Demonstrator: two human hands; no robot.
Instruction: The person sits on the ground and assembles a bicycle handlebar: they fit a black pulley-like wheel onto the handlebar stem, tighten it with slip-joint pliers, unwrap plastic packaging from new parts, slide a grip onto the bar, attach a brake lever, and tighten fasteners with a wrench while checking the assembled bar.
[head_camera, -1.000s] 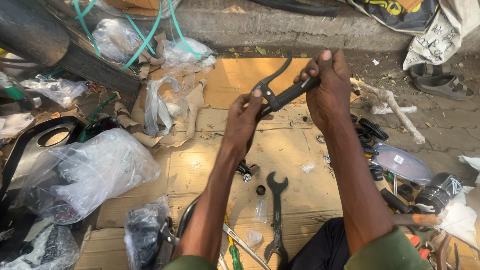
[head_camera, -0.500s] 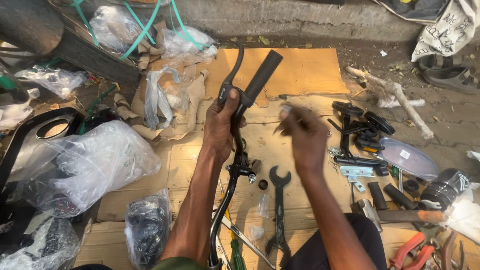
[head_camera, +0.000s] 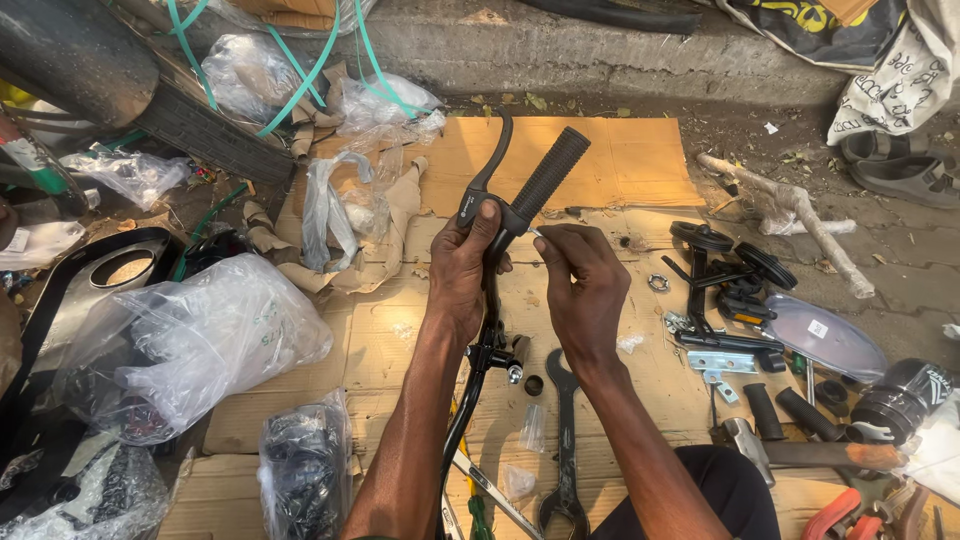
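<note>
Head view: the left hand (head_camera: 462, 262) is clenched around a black handlebar (head_camera: 490, 330) below its ribbed grip (head_camera: 548, 175), over flattened cardboard (head_camera: 640, 160); just beside it the right hand (head_camera: 583, 285) pinches a small metal piece at the grip's base. A clear plastic bag (head_camera: 205, 335) lies left. Half a second ago the right hand was apart from the bar

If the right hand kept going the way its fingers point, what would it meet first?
Probably the handlebar just below the black grip; the right hand points up-left with fingertips almost there, though depth is unclear.

Left hand (head_camera: 465, 265) grips the handlebar (head_camera: 545, 180); right hand (head_camera: 585, 285) pinches perhaps a small tool beside it
</note>
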